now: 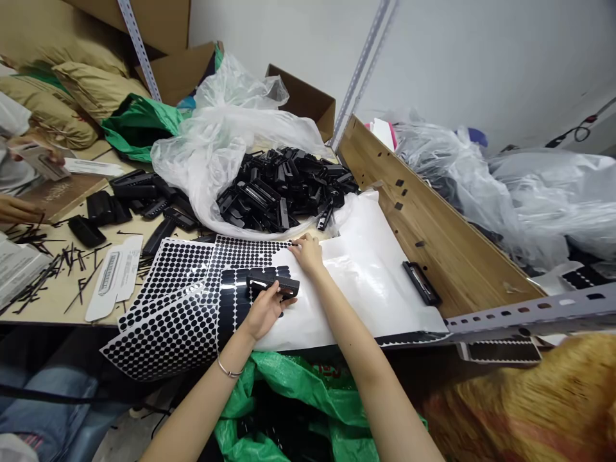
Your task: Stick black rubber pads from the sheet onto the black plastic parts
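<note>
My left hand (262, 313) is closed around a black plastic case (273, 284), a long narrow piece held level above the sheets. My right hand (308, 253) reaches to the far edge of a sheet of round black stickers (245, 252), its thumb and forefinger pinched at a black round sticker where the dots meet bare white backing. Whether that sticker is lifted off cannot be seen. More dotted sheets (166, 333) fan out to the left, and a strip sheet with larger black shapes (233, 298) lies under my left hand.
Behind the sheets, black plastic parts (283, 186) are heaped on clear plastic. A wooden board (423, 224) borders the right, with another black case (421, 283) beside it. A green bag (293, 385) hangs below the edge. At far left are another person's hands (36, 151).
</note>
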Demonstrator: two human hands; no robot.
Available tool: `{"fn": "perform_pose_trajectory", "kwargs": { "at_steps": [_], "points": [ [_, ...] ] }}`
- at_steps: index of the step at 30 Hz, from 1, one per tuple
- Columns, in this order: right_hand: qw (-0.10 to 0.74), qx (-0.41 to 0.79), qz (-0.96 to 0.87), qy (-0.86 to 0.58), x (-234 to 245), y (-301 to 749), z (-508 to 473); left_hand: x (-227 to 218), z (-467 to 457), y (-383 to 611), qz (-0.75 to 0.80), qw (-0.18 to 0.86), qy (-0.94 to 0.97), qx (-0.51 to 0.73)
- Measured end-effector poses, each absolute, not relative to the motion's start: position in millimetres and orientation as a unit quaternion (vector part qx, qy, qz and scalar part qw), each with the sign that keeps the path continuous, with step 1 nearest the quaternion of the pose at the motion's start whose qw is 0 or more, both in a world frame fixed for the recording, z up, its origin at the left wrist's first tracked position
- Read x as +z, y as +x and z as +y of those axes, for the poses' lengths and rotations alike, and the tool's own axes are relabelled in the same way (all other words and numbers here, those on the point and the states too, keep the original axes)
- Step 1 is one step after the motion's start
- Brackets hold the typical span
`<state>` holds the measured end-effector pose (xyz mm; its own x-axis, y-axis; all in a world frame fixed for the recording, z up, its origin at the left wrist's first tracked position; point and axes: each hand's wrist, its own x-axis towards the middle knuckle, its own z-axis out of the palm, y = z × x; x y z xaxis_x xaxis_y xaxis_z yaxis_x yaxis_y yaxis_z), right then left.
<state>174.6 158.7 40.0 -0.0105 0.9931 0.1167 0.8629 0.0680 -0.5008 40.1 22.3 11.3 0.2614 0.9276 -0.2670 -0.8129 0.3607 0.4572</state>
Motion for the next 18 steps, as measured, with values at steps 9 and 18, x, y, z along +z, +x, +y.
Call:
{"fn": "perform_pose_trajectory", "kwargs": {
  "at_steps": [9,18],
  "points": [
    [0.252,0.111,-0.678,-0.681,21,166,166,8,20,40,0.277,0.799,0.187,0.5],
    [0.291,0.103,-0.668,-0.677,16,169,152,12,14,35,0.277,0.806,0.247,0.462]
  ]
}}
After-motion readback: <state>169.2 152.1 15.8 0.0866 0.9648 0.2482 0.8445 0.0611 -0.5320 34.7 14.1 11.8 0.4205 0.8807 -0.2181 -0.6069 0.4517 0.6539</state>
